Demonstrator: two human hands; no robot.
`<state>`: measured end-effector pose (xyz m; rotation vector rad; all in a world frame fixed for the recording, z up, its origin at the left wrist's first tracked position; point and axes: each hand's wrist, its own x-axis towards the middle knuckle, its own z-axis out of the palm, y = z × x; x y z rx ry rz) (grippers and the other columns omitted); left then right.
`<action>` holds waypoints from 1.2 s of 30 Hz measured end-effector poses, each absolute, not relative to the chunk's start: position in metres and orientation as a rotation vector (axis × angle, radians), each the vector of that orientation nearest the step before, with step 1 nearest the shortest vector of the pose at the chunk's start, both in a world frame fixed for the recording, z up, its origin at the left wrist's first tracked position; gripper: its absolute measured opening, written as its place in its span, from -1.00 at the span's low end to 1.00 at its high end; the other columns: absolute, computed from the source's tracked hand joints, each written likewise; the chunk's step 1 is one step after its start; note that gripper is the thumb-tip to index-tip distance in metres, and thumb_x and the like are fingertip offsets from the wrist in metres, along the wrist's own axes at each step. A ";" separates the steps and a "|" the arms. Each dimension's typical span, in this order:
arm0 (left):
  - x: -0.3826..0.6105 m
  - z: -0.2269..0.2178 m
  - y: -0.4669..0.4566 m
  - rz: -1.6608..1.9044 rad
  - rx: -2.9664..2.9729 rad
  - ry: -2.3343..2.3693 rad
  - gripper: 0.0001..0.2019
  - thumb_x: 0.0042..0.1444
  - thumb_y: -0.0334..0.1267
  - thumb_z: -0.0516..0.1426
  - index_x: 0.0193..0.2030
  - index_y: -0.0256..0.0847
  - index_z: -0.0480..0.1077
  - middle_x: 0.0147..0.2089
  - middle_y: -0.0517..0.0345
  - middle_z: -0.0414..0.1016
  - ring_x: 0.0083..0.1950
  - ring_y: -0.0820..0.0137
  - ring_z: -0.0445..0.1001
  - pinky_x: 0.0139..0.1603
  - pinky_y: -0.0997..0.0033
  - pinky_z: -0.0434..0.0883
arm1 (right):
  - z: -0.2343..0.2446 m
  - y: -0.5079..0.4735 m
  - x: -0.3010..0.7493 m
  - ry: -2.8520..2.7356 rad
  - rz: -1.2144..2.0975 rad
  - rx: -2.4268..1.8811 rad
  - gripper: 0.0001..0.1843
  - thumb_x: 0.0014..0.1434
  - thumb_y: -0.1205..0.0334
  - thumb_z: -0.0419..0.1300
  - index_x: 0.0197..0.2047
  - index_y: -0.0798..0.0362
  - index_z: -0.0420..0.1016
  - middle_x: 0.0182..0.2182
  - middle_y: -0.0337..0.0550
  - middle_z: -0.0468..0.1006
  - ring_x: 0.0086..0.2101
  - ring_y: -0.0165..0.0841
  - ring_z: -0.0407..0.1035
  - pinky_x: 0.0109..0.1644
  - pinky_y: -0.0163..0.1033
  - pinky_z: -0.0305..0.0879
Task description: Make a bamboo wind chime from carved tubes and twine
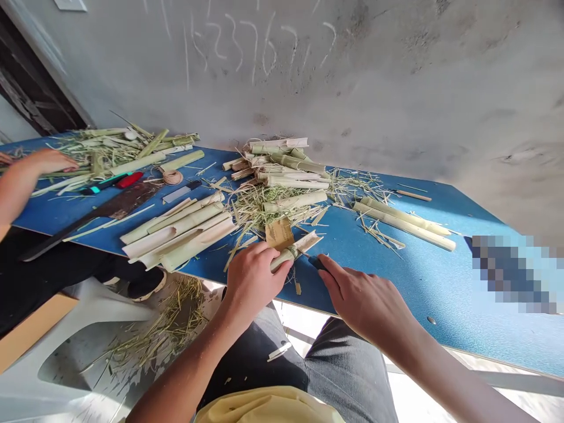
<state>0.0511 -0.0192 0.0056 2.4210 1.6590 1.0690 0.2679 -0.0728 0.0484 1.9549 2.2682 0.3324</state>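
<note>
At the table's front edge my left hand is closed round a short split bamboo piece, its cut end pointing up and to the right. My right hand grips a small knife by its dark handle. The knife's thin blade meets the bamboo near its middle; the exact contact is too small to make out. Just behind the bamboo lies a brown, square, flat piece. Green shavings spread around it. Halved bamboo lengths lie to the left of my hands.
More bamboo pieces are stacked near the wall, and two lengths lie right. A large dark cleaver, twine roll and small blade sit left. A co-worker's arm reaches over another bamboo heap.
</note>
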 end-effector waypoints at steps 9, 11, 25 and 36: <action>0.050 0.006 -0.015 1.078 2.436 1.653 -0.77 0.26 -0.05 0.30 -0.29 -0.15 0.63 -0.35 0.13 0.58 -0.31 0.31 0.52 -0.26 0.30 0.30 | 0.047 -0.065 0.277 2.327 0.555 1.830 -0.49 0.58 -0.04 -0.13 0.46 -0.24 0.33 -0.29 -0.15 0.68 -0.42 -0.24 0.58 -0.49 -0.24 -0.11; 0.049 0.006 -0.015 1.078 2.431 1.655 -0.77 0.26 -0.05 0.30 -0.30 -0.15 0.63 -0.36 0.13 0.57 -0.31 0.32 0.51 -0.26 0.31 0.30 | 0.048 -0.060 0.284 2.328 0.648 1.792 -0.48 0.58 -0.04 -0.11 0.48 -0.19 0.32 -0.31 -0.12 0.66 -0.42 -0.24 0.56 -0.45 -0.23 -0.03; 0.050 -0.001 -0.017 1.150 2.394 1.622 -0.80 0.28 -0.10 0.33 -0.07 -0.13 0.68 -0.28 0.12 0.53 -0.20 0.30 0.53 -0.14 0.32 0.39 | 0.058 -0.069 0.320 2.507 0.328 1.960 -0.45 0.59 -0.03 -0.20 0.42 -0.18 0.40 -0.11 -0.23 0.71 -0.32 -0.25 0.62 -0.44 -0.21 0.26; 0.048 -0.002 -0.015 1.210 2.411 1.555 -0.78 0.22 -0.14 0.38 -0.06 -0.16 0.70 -0.31 0.12 0.54 -0.26 0.30 0.54 -0.22 0.32 0.39 | 0.049 -0.055 0.297 2.404 0.349 1.856 -0.49 0.58 -0.06 -0.13 0.46 -0.32 0.32 -0.20 -0.22 0.66 -0.36 -0.29 0.58 -0.48 -0.20 0.05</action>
